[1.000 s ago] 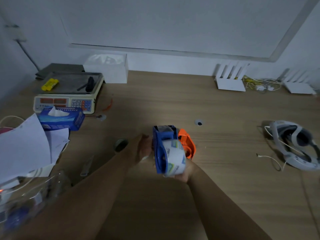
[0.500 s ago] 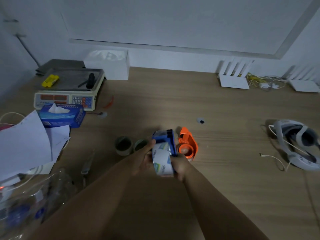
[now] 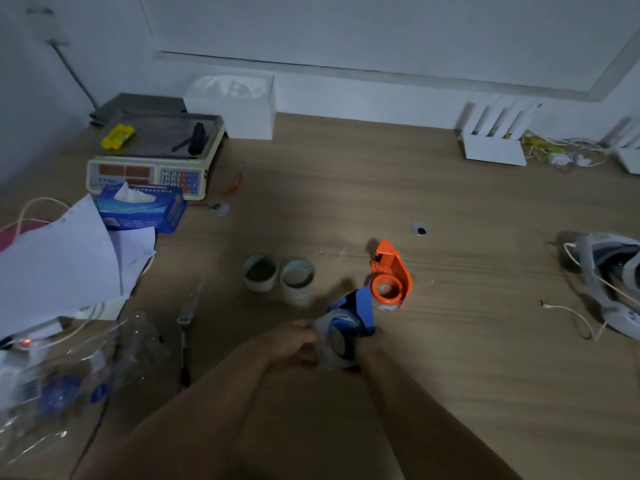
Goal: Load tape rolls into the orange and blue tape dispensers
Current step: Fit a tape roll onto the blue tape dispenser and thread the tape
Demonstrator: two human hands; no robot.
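Note:
The blue tape dispenser (image 3: 358, 311) is held low over the table between both hands, with a clear tape roll (image 3: 334, 344) seated in it. My left hand (image 3: 294, 344) grips the roll's left side. My right hand (image 3: 372, 344) holds the dispenser from the right and is mostly hidden behind it. The orange tape dispenser (image 3: 391, 277) lies on the table just beyond, with a tape roll in it. Two empty cardboard tape cores (image 3: 260, 271) (image 3: 297, 277) stand to its left.
At the left are a weighing scale (image 3: 152, 154), a blue tissue box (image 3: 140, 209), loose white papers (image 3: 59, 265) and crumpled clear plastic (image 3: 69, 375). A headset with cable (image 3: 609, 285) lies at the right. White routers (image 3: 491, 140) and a white box (image 3: 235, 105) stand along the wall.
The blue dispenser with its roll has come down and toward me and turned on its side. The two empty cores and the orange dispenser now show fully.

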